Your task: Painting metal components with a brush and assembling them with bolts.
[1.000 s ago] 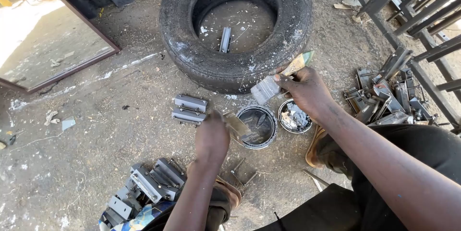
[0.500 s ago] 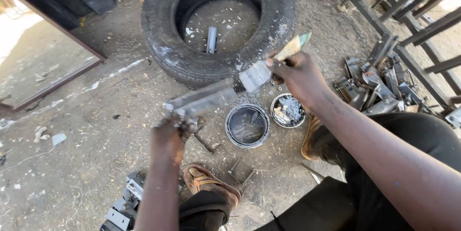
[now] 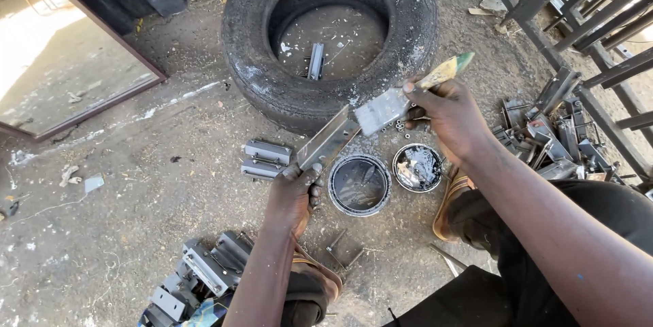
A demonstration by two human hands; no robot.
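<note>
My left hand (image 3: 294,194) grips the lower end of a flat grey metal piece (image 3: 326,142), held tilted above the ground. My right hand (image 3: 449,116) holds a paintbrush (image 3: 408,96) by its green and yellow handle. The bristles rest on the upper end of the metal piece. Just below stand an open round paint tin (image 3: 359,185) and its lid (image 3: 417,167), smeared with silver paint. Two painted metal pieces (image 3: 265,159) lie on the ground left of the tin.
A worn black tyre (image 3: 330,35) lies ahead with a metal piece (image 3: 316,60) inside it. Stacks of metal parts sit at the right (image 3: 551,140) and by my left knee (image 3: 197,276). Dark metal frames (image 3: 592,21) stand at the upper right, a framed panel (image 3: 61,75) at left.
My left hand lifted a metal piece off the ground and shifted right toward the tin. The brush in my right hand has come down onto its upper end.
</note>
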